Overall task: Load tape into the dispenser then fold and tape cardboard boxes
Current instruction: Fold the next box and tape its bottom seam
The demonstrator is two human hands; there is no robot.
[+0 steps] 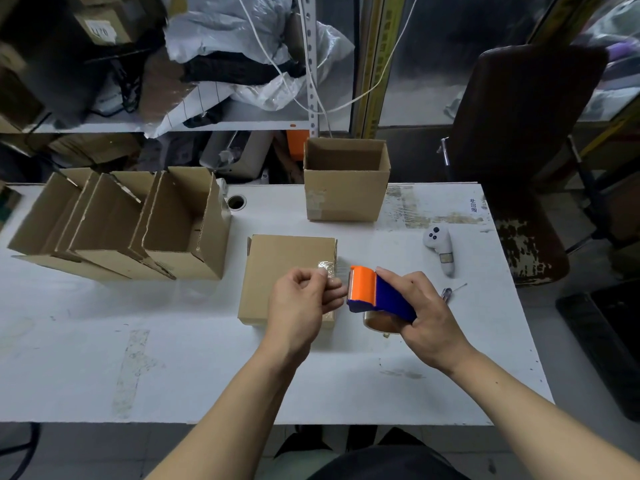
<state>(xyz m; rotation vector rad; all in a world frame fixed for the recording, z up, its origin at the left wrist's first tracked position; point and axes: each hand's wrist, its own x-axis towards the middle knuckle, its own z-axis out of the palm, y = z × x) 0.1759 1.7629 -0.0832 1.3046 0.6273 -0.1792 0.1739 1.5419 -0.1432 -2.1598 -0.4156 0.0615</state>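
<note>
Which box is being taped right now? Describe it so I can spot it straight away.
On the white table, look in the middle, just beyond the left hand. The closed flat-topped box lies there, clear tape on its right edge. Every other box nearby stands open; this one is shut.

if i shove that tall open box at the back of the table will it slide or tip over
The tall open box looks empty through its open top, so it is probably light and would move easily. It stands taller than the low box near the hands, so a push near its rim may tip it; a low push likely slides it. The white table looks smooth, which favours sliding.
</note>
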